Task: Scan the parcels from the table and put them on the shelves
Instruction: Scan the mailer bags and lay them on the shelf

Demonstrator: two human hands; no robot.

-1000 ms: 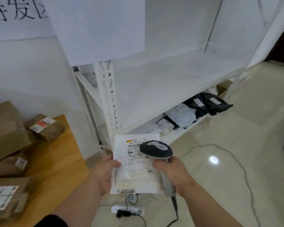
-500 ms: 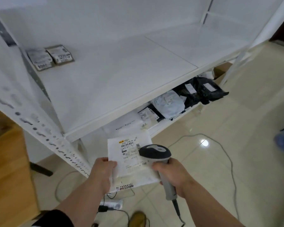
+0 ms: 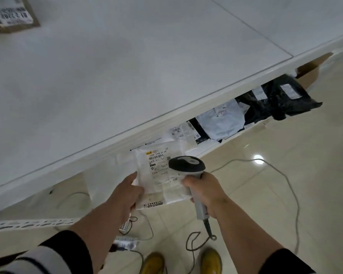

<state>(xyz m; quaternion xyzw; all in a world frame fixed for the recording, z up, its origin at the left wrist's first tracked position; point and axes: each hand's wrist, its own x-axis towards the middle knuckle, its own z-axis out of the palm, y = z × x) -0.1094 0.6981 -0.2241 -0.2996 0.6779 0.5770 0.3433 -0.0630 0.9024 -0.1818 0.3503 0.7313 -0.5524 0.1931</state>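
Observation:
A flat white parcel [image 3: 160, 180] with a printed barcode label is held in front of me, just below the front edge of the white shelf [image 3: 127, 80]. My left hand [image 3: 127, 191] grips its left edge. My right hand [image 3: 203, 191] grips the handle of a grey barcode scanner [image 3: 186, 165], whose dark head sits over the parcel's right side. On the lower shelf lie a white parcel [image 3: 222, 120] and black bagged parcels [image 3: 281, 97]. A brown labelled parcel [image 3: 10, 14] lies at the far left of the upper shelf.
Cables [image 3: 275, 175] trail across the glossy tiled floor. A perforated white shelf upright [image 3: 28, 223] crosses at lower left. A cardboard box [image 3: 311, 70] stands at the lower shelf's right end. My yellow shoes [image 3: 210, 260] show at the bottom.
My view has moved closer to the shelf and tilted down; the table has left the frame. The parcel and scanner have stayed together in my hands, now near the lower shelf's front.

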